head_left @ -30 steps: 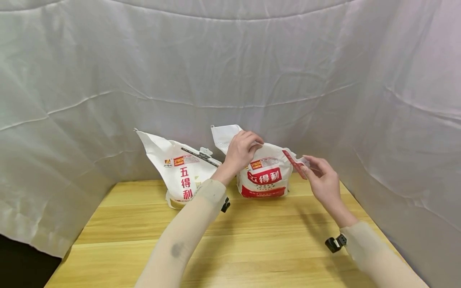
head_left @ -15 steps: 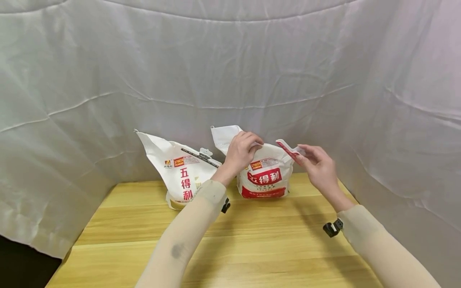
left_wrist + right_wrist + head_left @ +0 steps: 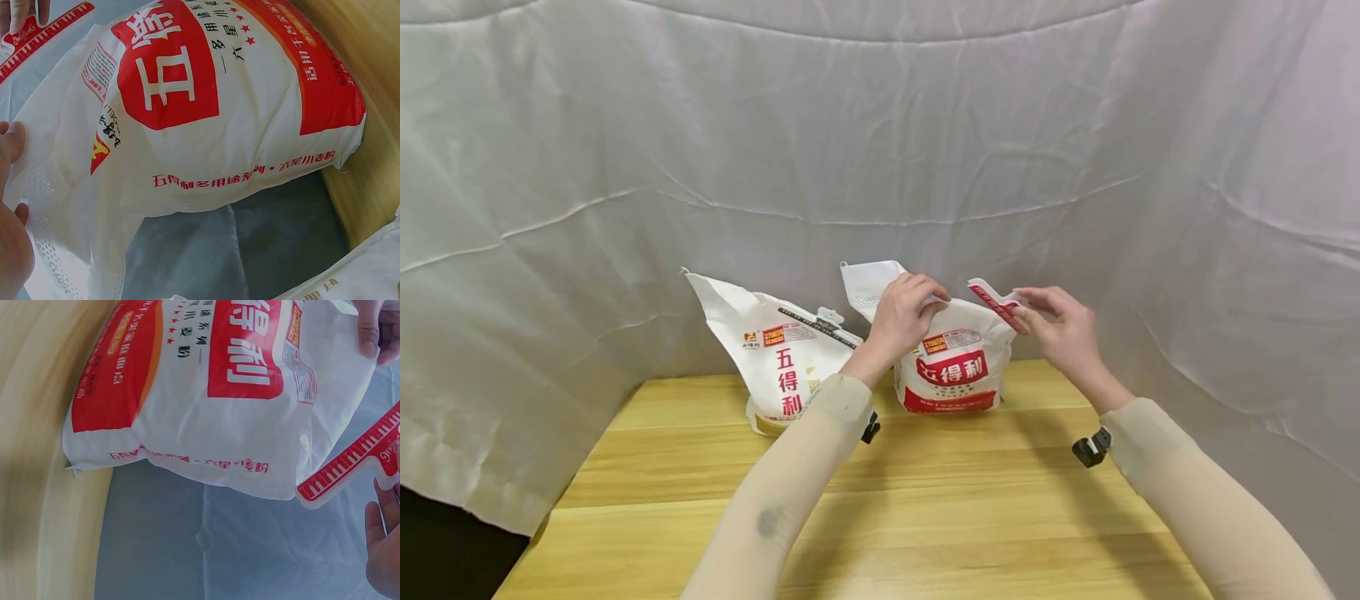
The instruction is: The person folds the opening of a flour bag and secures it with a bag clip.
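Observation:
A white flour bag (image 3: 951, 367) with red printed panels stands at the back of the table. My left hand (image 3: 908, 312) pinches its folded top edge; in the left wrist view the thumb (image 3: 14, 140) lies against the white cloth. To the right, my right hand (image 3: 1063, 329) holds a red and white clip (image 3: 996, 307) with a piano-key pattern by its handle. The clip tilts down to the right by the bag's upper right corner. In the right wrist view the clip (image 3: 350, 464) overlaps that corner; whether they touch I cannot tell.
Left of it leans a second flour bag (image 3: 760, 333), with a black piano-key clip (image 3: 816, 325) across its slanted top. A grey curtain (image 3: 880, 150) hangs behind and along both sides of the wooden table (image 3: 955, 517). Cameras are strapped to both wrists.
My right hand has risen and moved left with the red clip, bringing it from beside the bag to its top right corner. The left hand keeps its place on the bag.

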`<state>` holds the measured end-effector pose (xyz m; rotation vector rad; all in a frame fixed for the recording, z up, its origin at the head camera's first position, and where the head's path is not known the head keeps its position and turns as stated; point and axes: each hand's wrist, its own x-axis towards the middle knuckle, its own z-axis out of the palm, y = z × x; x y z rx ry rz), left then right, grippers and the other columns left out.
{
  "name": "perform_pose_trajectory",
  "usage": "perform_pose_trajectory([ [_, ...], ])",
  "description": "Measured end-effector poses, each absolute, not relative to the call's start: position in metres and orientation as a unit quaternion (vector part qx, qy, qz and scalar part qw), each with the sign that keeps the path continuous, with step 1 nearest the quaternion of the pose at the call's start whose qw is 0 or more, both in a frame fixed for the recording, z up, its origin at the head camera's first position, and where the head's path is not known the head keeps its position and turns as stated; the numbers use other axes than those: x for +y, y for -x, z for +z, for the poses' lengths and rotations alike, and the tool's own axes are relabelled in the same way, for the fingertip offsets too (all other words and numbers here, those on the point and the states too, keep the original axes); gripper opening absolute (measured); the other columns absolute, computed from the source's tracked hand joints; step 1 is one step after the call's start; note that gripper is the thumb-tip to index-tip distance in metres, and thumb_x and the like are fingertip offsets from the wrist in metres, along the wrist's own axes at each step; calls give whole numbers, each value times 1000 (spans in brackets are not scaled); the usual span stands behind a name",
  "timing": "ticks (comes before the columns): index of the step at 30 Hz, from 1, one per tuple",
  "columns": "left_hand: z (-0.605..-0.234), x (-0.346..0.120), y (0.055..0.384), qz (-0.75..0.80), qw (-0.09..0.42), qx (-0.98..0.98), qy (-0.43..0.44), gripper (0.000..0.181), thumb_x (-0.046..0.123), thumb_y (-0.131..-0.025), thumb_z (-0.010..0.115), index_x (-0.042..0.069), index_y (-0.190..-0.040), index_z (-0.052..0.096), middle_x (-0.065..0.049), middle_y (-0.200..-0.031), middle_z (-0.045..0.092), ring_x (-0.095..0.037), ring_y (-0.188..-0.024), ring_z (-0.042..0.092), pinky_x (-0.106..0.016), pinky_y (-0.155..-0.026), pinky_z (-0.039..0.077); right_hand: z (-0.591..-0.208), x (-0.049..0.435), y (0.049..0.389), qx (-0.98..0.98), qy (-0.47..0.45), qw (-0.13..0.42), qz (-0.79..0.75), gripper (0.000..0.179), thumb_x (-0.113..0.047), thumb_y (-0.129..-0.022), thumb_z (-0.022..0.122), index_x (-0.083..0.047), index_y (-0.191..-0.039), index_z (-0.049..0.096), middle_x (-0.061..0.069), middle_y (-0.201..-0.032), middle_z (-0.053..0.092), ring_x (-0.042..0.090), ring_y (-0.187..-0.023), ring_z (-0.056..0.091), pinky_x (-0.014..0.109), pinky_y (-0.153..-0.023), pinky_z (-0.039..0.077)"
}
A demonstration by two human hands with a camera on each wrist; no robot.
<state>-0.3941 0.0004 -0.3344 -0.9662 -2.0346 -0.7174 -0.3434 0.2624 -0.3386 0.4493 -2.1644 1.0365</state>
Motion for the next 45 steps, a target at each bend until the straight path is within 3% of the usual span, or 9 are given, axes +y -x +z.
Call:
perform_pose_trajectory([
  [4,-335,0,394,-281,375,-800,376,6,9,-93,77,11,-99,77,0,-101,76,-20,-96,64,-34,-90,50,-333,260,347,-830,-183,338,403,25,-6,-91,79,-2,-116,77,13,-106,74,-13,-91,59,5,-80,49],
  [15,-335,1,396,-288,384,-791,380,6,9,-93,77,9,-99,76,-2,-100,76,-21,-93,63,-34,-87,50,-325,259,363,-819,-195,325,431,18,-5,-89,82,-1,-106,80,18,-102,77,-9,-84,64,9,-71,51],
  [26,-335,2,398,-303,391,-780,383,8,8,-93,78,7,-100,74,-4,-100,75,-23,-94,64,-34,-88,50,-325,261,373,-837,-196,267,435,21,-7,-90,81,0,-109,78,18,-106,76,-7,-83,66,10,-73,54],
  [45,-335,3,397,-319,389,-785,362,6,1,-95,72,3,-101,71,-8,-100,72,-25,-95,64,-34,-87,51,-332,255,380,-851,-209,233,423,18,-7,-90,81,-2,-107,79,14,-103,77,-7,-83,67,12,-74,55],
])
